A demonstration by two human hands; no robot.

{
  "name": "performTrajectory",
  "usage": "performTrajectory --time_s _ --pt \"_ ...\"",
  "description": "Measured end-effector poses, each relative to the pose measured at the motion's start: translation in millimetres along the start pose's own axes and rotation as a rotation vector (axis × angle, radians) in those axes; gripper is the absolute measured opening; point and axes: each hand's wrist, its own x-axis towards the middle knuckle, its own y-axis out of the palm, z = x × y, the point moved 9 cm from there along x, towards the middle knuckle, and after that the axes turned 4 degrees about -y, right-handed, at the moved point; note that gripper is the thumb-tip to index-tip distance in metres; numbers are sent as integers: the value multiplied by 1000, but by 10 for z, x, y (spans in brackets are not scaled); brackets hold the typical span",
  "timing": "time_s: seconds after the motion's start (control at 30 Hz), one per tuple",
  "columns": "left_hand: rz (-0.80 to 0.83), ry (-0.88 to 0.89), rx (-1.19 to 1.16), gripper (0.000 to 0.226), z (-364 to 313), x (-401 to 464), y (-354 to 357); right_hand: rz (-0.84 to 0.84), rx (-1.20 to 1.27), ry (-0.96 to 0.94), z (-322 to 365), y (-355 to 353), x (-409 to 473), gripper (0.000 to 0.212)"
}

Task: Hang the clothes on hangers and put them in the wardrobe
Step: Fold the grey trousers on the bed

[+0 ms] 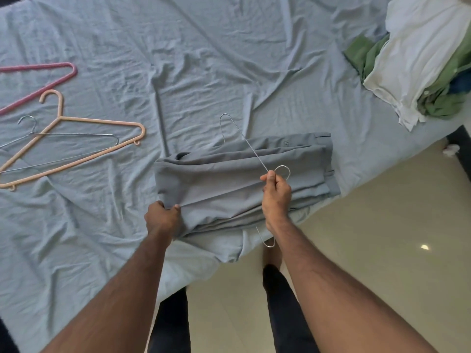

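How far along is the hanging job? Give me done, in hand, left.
Done: nothing visibly hung; no wardrobe in view.
In hand: the right hand pinches a thin wire hanger over the folded grey trousers, whose edge the left hand grips.
Left: the pile of white and green clothes, plus three spare hangers on the blue bedsheet.
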Motion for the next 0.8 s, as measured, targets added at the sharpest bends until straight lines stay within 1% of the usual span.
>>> performTrajectory --time_s 0.1,0.3,0.53,0.67,0.8 --pt "-18 38 14 20 -59 7 -5 -47 -7 -3 3 -90 99 38" --pt "-41 84 31 25 -99 38 -9 -138 29 25 -53 -268 219 37" --pt "-22 72 -80 30 23 14 45 -238 43 34 -63 -443 278 38" --pt "54 93 -291 30 -24 -26 84 -210 36 20 -31 -436 271 36" --pt "90 97 -452 32 -308 124 1 -97 17 -24 29 -343 284 32"
